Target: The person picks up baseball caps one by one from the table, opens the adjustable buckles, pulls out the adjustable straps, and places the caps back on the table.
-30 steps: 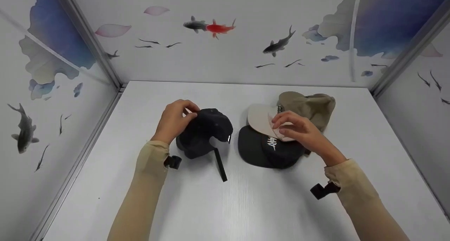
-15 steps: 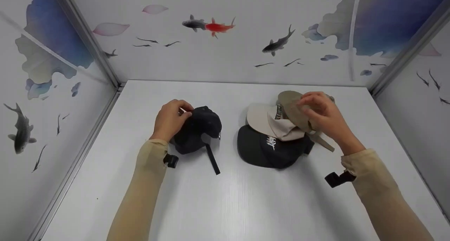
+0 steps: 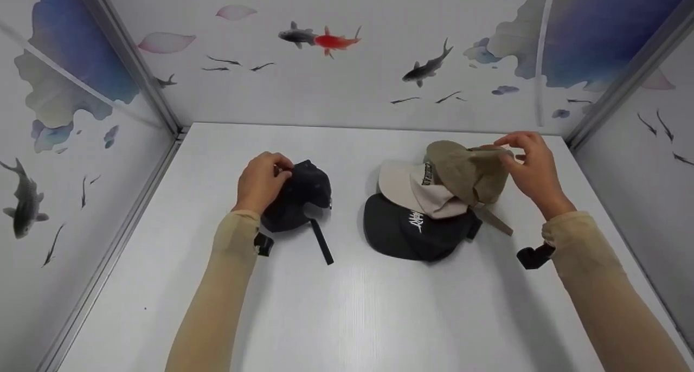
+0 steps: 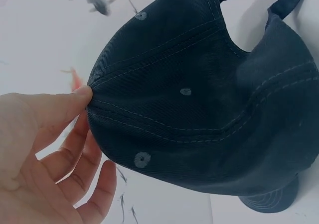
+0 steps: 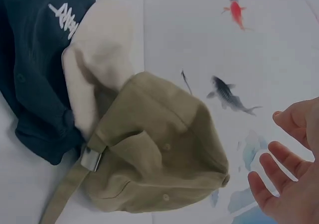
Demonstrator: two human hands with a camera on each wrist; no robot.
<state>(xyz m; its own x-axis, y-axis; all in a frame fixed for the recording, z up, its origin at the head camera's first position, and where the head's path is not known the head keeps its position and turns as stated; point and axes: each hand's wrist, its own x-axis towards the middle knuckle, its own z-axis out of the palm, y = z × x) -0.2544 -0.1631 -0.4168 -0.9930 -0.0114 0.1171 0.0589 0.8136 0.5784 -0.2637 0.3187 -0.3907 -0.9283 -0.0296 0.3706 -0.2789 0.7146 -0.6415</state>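
Note:
My left hand [image 3: 261, 183] pinches a dark navy baseball cap [image 4: 169, 99] by the top of its crown, between thumb and forefinger. The cap's back opening faces me and its loose strap [image 3: 322, 242] hangs down. On the right, an olive baseball cap [image 5: 164, 149] lies over a beige cap [image 3: 400, 183], which overlaps a black cap [image 3: 398, 239] with white lettering. My right hand [image 3: 534, 168] is beside the olive cap's crown. In the right wrist view its fingers [image 5: 279, 159] are spread, with a gap between them and that cap.
The caps are on a white table [image 3: 347, 318]. White panels with painted fish [image 3: 336, 40] and blue leaves enclose it at the back and both sides. The olive cap's strap [image 3: 496, 221] sticks out to the front right of the pile.
My right hand has moved right, from over the beige cap, past the olive one. The left hand has shifted slightly left with the navy cap. The olive cap's crown and strap have shifted.

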